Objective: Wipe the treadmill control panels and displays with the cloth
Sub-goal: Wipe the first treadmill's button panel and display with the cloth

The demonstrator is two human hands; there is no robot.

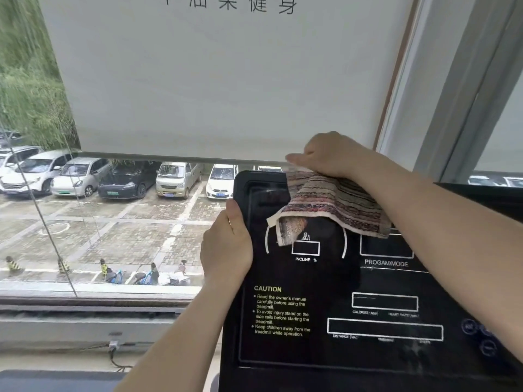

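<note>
The striped, reddish-brown cloth [334, 205] lies bunched over the upper edge of the black treadmill control panel [325, 281], right of centre in the frame, with one pale corner hanging onto the "INCLINE %" display. The right hand [334, 157] holds the cloth from above, fingers bent over it. The left hand [226, 241] grips the panel's left edge, thumb on the front face. The panel carries white-outlined display boxes, a "CAUTION" text block and round buttons at its lower right; faint smears show on the lower part. Behind it, a white roller blind [212, 80] fills the upper frame, its bead chain [36, 199] hanging at left. Parked cars [79, 176] show through the window below it.
</note>
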